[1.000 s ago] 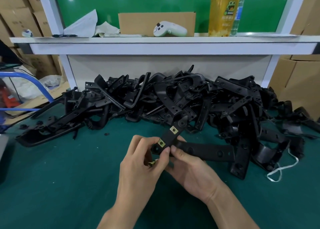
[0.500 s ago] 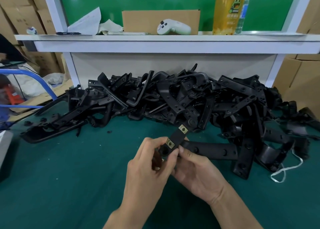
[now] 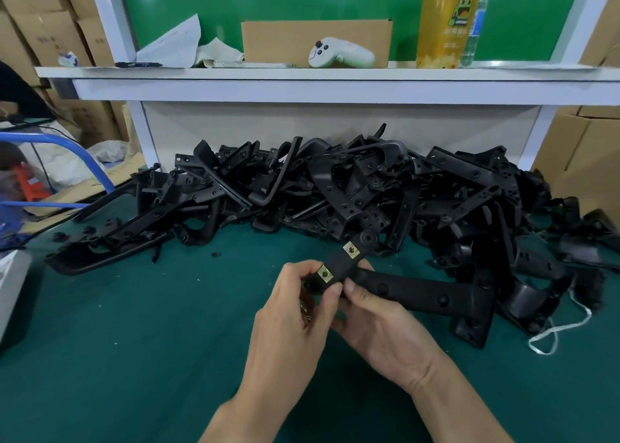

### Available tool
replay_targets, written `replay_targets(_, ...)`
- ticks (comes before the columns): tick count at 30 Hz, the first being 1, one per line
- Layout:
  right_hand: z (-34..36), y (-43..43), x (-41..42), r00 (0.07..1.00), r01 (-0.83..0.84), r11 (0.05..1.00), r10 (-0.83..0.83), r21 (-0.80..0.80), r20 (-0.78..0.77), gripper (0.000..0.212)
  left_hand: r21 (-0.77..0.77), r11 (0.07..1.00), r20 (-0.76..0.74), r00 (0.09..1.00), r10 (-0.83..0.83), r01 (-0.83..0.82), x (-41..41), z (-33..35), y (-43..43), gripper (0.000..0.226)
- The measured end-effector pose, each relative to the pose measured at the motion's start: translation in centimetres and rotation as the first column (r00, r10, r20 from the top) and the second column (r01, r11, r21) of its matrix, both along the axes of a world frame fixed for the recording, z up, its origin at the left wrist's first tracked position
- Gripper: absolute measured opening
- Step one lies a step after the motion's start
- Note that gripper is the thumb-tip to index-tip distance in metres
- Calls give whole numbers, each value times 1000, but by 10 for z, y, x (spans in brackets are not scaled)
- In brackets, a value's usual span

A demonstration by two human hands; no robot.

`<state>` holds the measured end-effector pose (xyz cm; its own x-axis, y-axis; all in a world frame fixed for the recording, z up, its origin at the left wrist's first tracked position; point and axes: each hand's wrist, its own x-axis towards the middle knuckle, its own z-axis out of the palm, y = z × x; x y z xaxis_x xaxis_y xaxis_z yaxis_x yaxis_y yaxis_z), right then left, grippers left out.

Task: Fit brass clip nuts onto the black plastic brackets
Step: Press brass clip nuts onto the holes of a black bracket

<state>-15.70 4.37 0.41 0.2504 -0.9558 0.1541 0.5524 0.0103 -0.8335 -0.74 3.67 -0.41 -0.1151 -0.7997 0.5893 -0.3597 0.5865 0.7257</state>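
Above the middle of the green worktop (image 3: 134, 342), both hands hold one black plastic bracket (image 3: 337, 263), its far tip pointing at the heap. The left hand (image 3: 295, 311) pinches the bracket's near end with curled thumb and forefinger. The right hand (image 3: 379, 328) has its thumb on top and its fingers curled beneath. Two brass clip nuts (image 3: 324, 274) sit on the bracket (one by the left thumb, one farther up). A heap of black brackets (image 3: 369, 191) runs along the worktop's far edge, with a white string (image 3: 553, 335) at its right end. The shelf (image 3: 302, 73) carries a white controller (image 3: 339, 55), a cardboard box (image 3: 315, 36) and a drink bottle (image 3: 443, 23).
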Motion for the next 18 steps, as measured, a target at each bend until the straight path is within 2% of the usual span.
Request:
replay_targets(7, 0, -1, 2, 998, -9, 1000, 8, 19, 65, 35, 12, 1000, -27, 1000, -2, 2, 0, 2, 0, 27)
replay_targets(12, -5, -3, 8, 989, 49, 994, -62, 96, 137, 47, -3, 1000, -62, 998, 23, -23, 0, 4, 1, 27)
replay_targets(15, -5, -2, 11, 987, 67, 983, -90, 173, 132, 30, -102, 995, 50, 998, 25, -20, 1, 4, 2, 19)
replay_targets(18, -5, 5, 8, 984, 92, 960, -128, 266, 121, 51, -155, 987, 227, 972, 67, -31, 3, -4, 5, 30)
